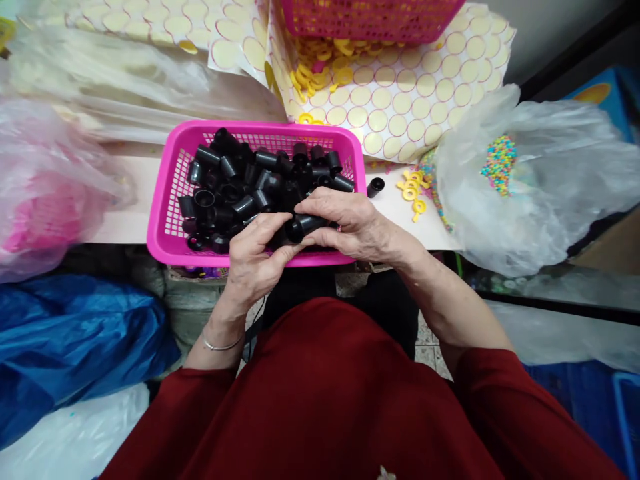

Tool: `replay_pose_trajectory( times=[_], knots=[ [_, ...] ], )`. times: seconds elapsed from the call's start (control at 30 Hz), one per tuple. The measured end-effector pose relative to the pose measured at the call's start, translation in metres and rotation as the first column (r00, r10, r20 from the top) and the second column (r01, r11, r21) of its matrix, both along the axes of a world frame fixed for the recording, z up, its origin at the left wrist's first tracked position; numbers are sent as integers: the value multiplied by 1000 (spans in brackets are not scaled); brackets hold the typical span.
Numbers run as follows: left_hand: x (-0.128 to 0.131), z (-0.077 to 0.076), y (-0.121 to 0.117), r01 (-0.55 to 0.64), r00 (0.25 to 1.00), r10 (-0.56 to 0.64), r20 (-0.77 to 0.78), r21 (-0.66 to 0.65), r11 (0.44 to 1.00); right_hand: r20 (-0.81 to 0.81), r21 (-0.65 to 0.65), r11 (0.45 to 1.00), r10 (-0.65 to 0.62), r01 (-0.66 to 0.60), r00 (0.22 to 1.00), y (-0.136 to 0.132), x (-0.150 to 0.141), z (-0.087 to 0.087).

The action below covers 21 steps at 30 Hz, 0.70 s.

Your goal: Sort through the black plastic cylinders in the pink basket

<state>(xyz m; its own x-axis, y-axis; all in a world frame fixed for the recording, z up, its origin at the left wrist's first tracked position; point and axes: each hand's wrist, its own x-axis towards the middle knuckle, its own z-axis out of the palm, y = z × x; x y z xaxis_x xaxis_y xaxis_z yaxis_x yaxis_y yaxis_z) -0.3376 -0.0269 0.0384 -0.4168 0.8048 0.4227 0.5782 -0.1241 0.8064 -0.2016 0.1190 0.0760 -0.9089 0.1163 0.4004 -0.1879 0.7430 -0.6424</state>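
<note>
A black tube (311, 225) is clasped by the right hand (361, 223) over the near side of the pink basket (159, 220); whether its open end is gripped by the left hand (256, 257) cannot be told. Many loose tubes (245, 207) are left inside; one stray tube (375, 187) is seen outside, right.

Right hand (353, 223) has its grip on a black tube (300, 228) over the pink basket (163, 248) of similar black pieces (243, 207); left hand (256, 257) is at the tube's near end, contact unclear. Yellow rings (411, 191) and one loose black piece (375, 187) sit right of the basket on the tabletop (131, 227).
</note>
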Motion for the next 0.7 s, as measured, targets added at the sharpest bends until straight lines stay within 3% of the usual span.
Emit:
replay_pose_trajectory(
  times=[0.2,0.37,0.53,0.7],
  knots=[
    [2,2,3,29,995,-24,-101,43,999,-57,68,996,66,-62,996,8,5,-3],
    [-1,0,5,70,985,-69,-157,6,998,64,87,996,28,-33,998,4,11,-3],
    [4,-6,8,77,976,-69,-206,30,997,140,25,999,-43,39,989,-17,12,-18],
    [36,-19,7,48,993,-44,-106,38,998,156,-64,992,-101,112,983,-42,14,-32]
  ],
)
